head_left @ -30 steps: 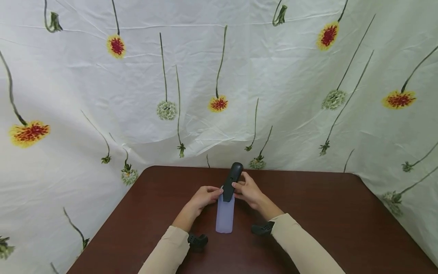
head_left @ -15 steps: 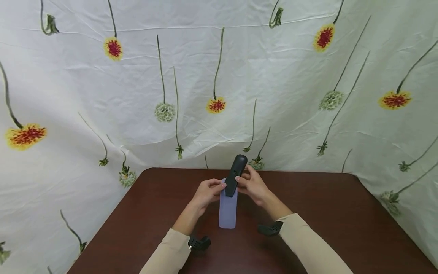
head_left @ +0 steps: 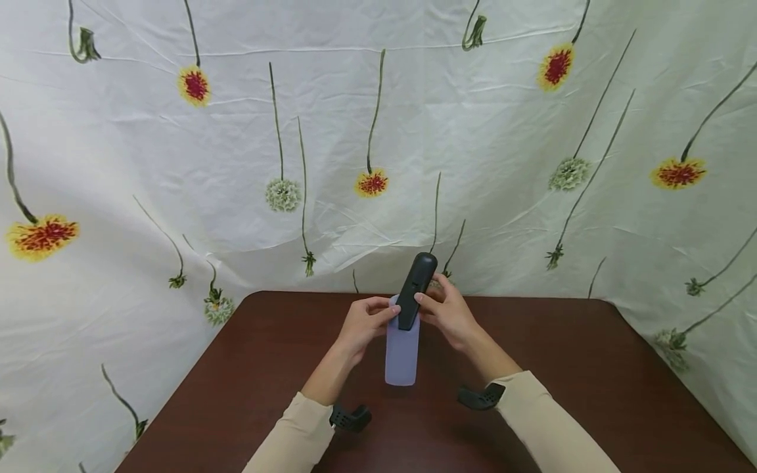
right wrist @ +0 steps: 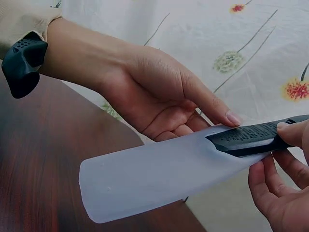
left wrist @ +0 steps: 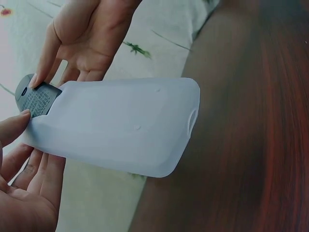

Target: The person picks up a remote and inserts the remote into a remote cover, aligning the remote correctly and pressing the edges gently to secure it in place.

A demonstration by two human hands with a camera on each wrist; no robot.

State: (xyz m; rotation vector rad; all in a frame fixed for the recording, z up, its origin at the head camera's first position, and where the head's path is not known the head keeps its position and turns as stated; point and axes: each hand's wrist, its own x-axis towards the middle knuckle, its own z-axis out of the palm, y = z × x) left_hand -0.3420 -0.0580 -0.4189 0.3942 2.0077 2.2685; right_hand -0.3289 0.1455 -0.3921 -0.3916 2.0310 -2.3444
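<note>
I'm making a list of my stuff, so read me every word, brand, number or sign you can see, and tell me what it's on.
No word, brand, number or sign can be read.
Black device: rows of tiny marks in both wrist views, too small and blurred to read.
Pale cover: no lettering visible.

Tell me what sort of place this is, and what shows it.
Probably an improvised indoor recording setup, though the wider room is out of view: a flower-print cloth backdrop behind a dark reddish-brown table, and black wrist devices on the person at work.
</note>
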